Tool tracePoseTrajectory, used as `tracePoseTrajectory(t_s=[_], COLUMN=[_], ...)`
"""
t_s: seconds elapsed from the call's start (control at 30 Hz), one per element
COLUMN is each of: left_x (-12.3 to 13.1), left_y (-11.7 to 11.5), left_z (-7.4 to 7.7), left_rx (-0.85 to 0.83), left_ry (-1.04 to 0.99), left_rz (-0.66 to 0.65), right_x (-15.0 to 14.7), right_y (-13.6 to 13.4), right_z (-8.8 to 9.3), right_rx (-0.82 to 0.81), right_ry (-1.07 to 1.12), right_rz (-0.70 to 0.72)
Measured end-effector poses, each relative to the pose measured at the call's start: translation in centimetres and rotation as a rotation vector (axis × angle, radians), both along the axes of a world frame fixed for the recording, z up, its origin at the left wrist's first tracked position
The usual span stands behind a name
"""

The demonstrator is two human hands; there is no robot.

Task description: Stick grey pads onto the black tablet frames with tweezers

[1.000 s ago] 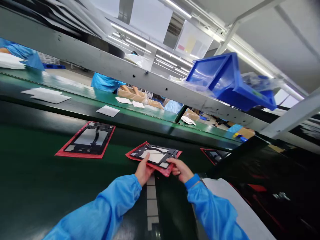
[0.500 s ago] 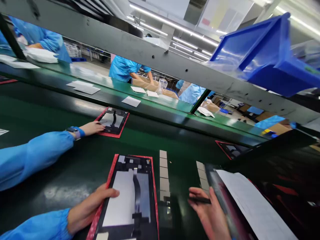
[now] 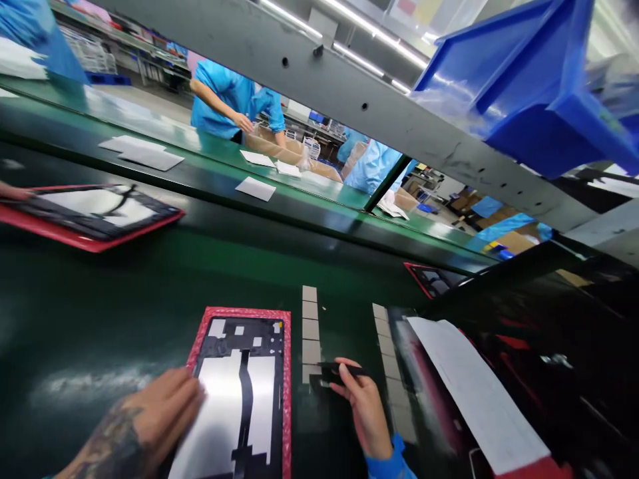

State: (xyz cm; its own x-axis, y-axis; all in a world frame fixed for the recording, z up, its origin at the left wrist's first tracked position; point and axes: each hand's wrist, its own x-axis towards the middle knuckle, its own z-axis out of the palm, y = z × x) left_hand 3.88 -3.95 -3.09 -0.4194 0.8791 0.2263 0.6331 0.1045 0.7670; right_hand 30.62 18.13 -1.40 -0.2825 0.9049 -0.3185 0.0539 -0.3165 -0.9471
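My left hand (image 3: pixel 162 409), back up and slightly blurred, lies over the left edge of a tablet panel (image 3: pixel 214 406) with its fingers close together; the fingertips are at the edge, and the thumb is hidden. The panel is black with silvery plates and a dark ribbon cable, and rests on red bubble wrap (image 3: pixel 286 399). In my right hand (image 3: pixel 367 406) are black tweezers (image 3: pixel 344 368), pinched between thumb and fingers. Their tips point left at the lower part of a strip of pale square pieces (image 3: pixel 310 329). A second strip (image 3: pixel 387 344) runs right of my right hand.
At the left, a person's hand (image 3: pixel 14 191) holds another panel (image 3: pixel 100 206) in red wrap. A white sheet (image 3: pixel 474 392) lies at the right. A metal beam (image 3: pixel 329 80) and blue bin (image 3: pixel 519 86) hang above. People in blue work behind.
My right hand has moved left and up, bringing the tweezers to the pale strip. My left hand has turned back up. The other person's panel appears farther left and larger. The view has shifted.
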Motion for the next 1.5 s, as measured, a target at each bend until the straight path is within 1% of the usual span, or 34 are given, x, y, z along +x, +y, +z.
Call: tracePoseTrajectory(t_s=[0.07,0.1,0.13,0.2,0.27,0.37,0.5,0.6,0.87,0.97,1.13,1.23,1.3,1.4,1.5], left_x=[2.3,3.6,4.7,6.3,7.1,7.2,7.1,7.2,7.3,7.3,7.2,7.1,7.1,7.1,7.4], left_y=[3.1,4.9,6.6,9.5,11.2,11.8,11.4,11.4,11.7,11.7,11.8,11.8,11.8,11.7,11.1], left_z=[0.4,0.7,1.0,1.3,1.0,-0.3,-2.4,-3.0,-3.2,-3.0,-1.8,-1.7,-1.8,-1.6,-0.6], left_rx=[0.074,0.104,0.113,0.078,0.012,-0.034,0.019,0.039,0.064,0.056,0.018,-0.002,-0.011,-0.002,0.043], left_ry=[0.360,0.480,0.547,0.581,0.551,0.518,0.516,0.522,0.578,0.578,0.515,0.457,0.424,0.400,0.439], left_rz=[-0.300,-0.427,-0.523,-0.661,-0.733,-0.754,-0.723,-0.706,-0.687,-0.695,-0.715,-0.727,-0.732,-0.747,-0.742], right_x=[0.1,0.1,0.1,0.0,-0.1,-0.2,-0.2,-0.2,-0.4,-0.6,-0.6,-0.2,0.1,0.3,-0.2], right_y=[-0.5,-0.7,-1.0,-1.4,-1.7,-1.9,-1.9,-1.8,-1.7,-1.6,-1.7,-1.9,-1.7,-0.9,0.1], right_z=[-0.8,-1.2,-1.5,-2.1,-2.5,-2.8,-3.0,-3.2,-3.1,-3.1,-3.0,-3.1,-2.9,-2.1,-0.4], right_rx=[0.023,0.031,0.043,0.074,0.098,0.115,0.120,0.110,0.062,0.044,0.069,0.080,0.058,0.025,0.057], right_ry=[-0.010,-0.014,-0.017,-0.018,-0.016,-0.028,-0.040,-0.036,-0.022,-0.036,-0.069,-0.036,0.013,0.087,0.124], right_rz=[-0.033,-0.059,-0.088,-0.133,-0.144,-0.126,-0.102,-0.089,-0.092,-0.097,-0.118,-0.162,-0.213,-0.298,-0.342])
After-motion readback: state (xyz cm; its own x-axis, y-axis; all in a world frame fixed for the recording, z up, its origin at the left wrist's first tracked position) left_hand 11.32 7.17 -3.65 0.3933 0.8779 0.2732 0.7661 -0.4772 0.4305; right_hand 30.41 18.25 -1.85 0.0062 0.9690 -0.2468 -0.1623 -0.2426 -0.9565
